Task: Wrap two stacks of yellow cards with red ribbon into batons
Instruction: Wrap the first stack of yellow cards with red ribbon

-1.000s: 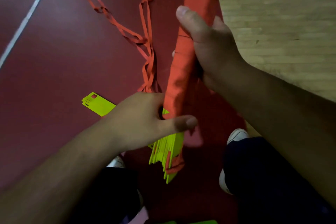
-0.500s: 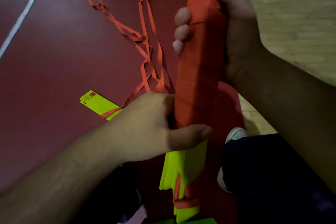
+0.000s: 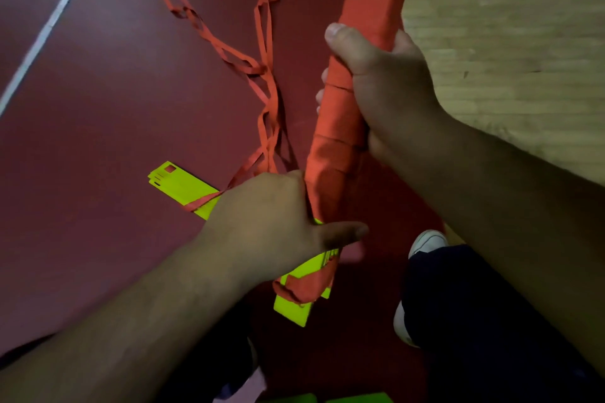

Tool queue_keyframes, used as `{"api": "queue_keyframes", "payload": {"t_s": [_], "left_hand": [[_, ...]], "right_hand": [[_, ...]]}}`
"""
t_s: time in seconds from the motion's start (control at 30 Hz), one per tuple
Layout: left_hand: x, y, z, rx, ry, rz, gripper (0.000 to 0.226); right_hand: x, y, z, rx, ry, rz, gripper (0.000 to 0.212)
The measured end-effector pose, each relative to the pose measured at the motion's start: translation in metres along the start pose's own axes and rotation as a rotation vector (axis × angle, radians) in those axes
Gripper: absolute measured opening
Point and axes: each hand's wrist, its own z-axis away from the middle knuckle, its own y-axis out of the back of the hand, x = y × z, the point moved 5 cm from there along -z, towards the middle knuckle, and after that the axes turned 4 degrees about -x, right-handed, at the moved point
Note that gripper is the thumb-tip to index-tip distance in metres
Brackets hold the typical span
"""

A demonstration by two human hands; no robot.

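A long baton of yellow cards wrapped in red ribbon stands almost upright in the middle of the view. My right hand grips its middle, thumb on the near face. My left hand holds the lower part, thumb stretched across the front. Bare yellow card ends stick out below the wrap. Loose red ribbon trails from near my left hand across the floor. A second yellow card stack lies flat on the floor, with ribbon lying over its near end.
The floor is dark red mat with a white line at the left and pale wood at the right. My dark trouser legs and white shoes are below the baton. Green-yellow edges show at the bottom.
My right hand slid down the baton from near its top to its middle. The baton turned, so its lower yellow end now shows a flatter face. My left hand stayed low on the baton.
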Motion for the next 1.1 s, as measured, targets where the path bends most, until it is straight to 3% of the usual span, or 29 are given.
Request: {"api": "queue_keyframes", "payload": {"t_s": [0.1,0.17,0.23,0.3,0.37,0.47,0.57,0.63,0.83,0.9,1.0,1.1], "left_hand": [[0.004,0.006,-0.001,-0.015,-0.079,0.164,0.042],[0.008,0.012,0.002,-0.128,-0.193,0.455,0.018],[0.018,0.017,0.009,-0.323,-0.344,0.831,0.022],[0.023,0.020,0.014,-0.438,-0.428,1.008,0.031],[0.022,0.017,0.012,-0.458,-0.442,0.944,0.029],[0.005,0.012,0.003,-0.402,-0.325,0.620,0.013],[-0.020,0.009,-0.007,-0.256,-0.164,0.229,0.054],[-0.021,0.011,-0.007,-0.201,-0.145,0.139,0.052],[-0.006,0.010,0.001,-0.106,-0.193,0.168,0.059],[0.002,0.007,0.002,-0.017,-0.169,0.109,0.058],[0.006,0.005,0.000,0.062,-0.178,0.136,0.046],[0.009,0.005,0.001,-0.102,-0.285,0.530,0.028]], "right_hand": [[-0.003,0.006,-0.002,-0.060,-0.020,-0.021,0.032],[-0.009,0.006,0.000,-0.210,-0.037,-0.127,0.027],[-0.016,0.001,0.006,-0.429,-0.105,-0.343,0.032],[-0.020,-0.002,0.010,-0.542,-0.186,-0.500,0.035],[-0.020,-0.006,0.012,-0.591,-0.203,-0.501,0.030],[-0.016,-0.011,0.011,-0.554,-0.196,-0.367,0.016],[-0.013,-0.008,0.006,-0.417,-0.119,-0.208,0.010],[-0.013,-0.004,0.003,-0.328,-0.052,-0.112,0.012],[-0.009,0.013,-0.007,-0.018,0.052,0.034,0.028],[-0.007,0.017,-0.009,0.012,0.040,0.010,0.030],[-0.009,0.018,-0.011,-0.068,0.035,-0.001,0.029],[-0.018,0.010,-0.004,-0.330,0.020,-0.206,0.029]]}}
